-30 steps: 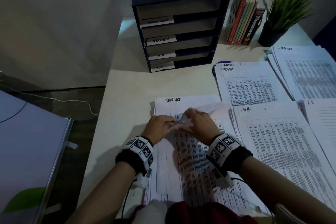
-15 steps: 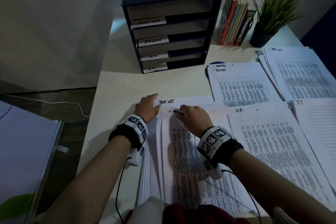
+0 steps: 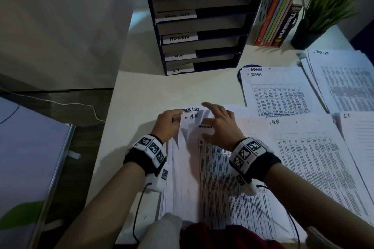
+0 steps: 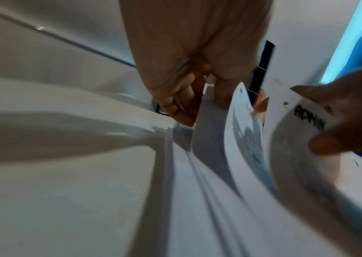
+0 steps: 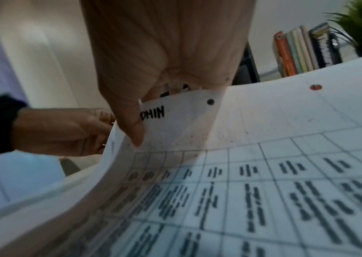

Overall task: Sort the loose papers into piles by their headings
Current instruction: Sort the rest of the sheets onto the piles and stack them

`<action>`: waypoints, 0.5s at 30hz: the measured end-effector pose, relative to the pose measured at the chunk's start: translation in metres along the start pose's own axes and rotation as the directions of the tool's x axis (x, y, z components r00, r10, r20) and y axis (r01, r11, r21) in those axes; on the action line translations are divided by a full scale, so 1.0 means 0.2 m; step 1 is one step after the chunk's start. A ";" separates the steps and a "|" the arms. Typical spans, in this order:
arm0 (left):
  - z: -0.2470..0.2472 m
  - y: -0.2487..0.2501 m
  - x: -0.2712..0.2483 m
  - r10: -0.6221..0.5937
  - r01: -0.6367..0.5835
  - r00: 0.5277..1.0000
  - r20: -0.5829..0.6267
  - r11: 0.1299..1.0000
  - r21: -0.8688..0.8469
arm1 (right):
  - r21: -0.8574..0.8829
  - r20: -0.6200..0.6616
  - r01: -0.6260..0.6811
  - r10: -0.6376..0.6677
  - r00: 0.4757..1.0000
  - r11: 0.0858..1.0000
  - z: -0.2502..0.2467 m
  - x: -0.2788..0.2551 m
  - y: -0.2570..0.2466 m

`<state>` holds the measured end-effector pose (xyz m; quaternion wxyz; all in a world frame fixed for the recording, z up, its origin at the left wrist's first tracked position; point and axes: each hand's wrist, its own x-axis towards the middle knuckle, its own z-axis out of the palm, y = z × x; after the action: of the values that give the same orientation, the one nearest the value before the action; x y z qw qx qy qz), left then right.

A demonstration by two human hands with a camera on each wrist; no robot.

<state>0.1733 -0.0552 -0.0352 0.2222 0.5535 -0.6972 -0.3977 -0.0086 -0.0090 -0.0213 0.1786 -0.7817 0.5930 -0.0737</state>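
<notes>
The loose stack of printed sheets [image 3: 182,184] lies in front of me on the desk. My right hand [image 3: 210,115] pinches the top of a sheet headed ADMIN [image 3: 220,176] and bends it up; in the right wrist view the thumb [image 5: 131,125] lies on the ADMIN sheet [image 5: 241,139], fingers behind it. My left hand [image 3: 176,119] grips the top left corner of the sheets below, fingers curled [image 4: 182,107]. A sheet headed H.R. [image 3: 192,117] shows under it, and one headed TASK LIST [image 3: 190,109] lower still. Sorted piles lie to the right: ADMIN [image 3: 279,95], TASK LIST [image 3: 344,81], H.R. [image 3: 313,157], I.T. [image 3: 360,127].
A dark paper tray rack [image 3: 202,26] with shelves labelled TASK LIST, ADMIN, H.R. and I.T. stands at the back of the desk. Books [image 3: 277,20] and a potted plant [image 3: 323,12] stand at the back right. The desk's left edge [image 3: 107,147] drops to the floor.
My right hand has lifted the ADMIN sheet's top and drawn it right, uncovering the H.R. heading. My left hand has gone from pressing the stack's corner to gripping it.
</notes>
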 end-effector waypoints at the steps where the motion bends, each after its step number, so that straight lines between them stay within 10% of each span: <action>1: 0.00 0.00 -0.01 -0.033 0.037 0.998 0.057 0.997 -0.067 | -0.001 -0.044 0.062 -0.062 0.997 0.998 0.01 -0.01 0.00; 7: 0.01 0.01 -0.02 -0.160 0.253 0.918 0.364 0.941 -0.225 | 0.069 -0.110 0.151 -0.143 0.984 0.986 0.06 -0.08 -0.03; 10: 0.01 0.01 0.02 -0.214 0.278 0.945 0.246 0.924 -0.262 | 0.089 -0.117 0.133 -0.122 0.986 0.987 0.07 -0.11 -0.03; 15: 0.01 -0.04 0.12 -0.204 0.195 0.978 0.036 0.965 0.174 | 0.019 -0.116 0.141 -0.138 0.984 0.990 0.11 -0.14 -0.04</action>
<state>0.1696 -0.0773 -0.0451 0.1144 0.6268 -0.6749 -0.3723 -0.0023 0.0230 -0.0369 0.1493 -0.8132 0.5451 -0.1390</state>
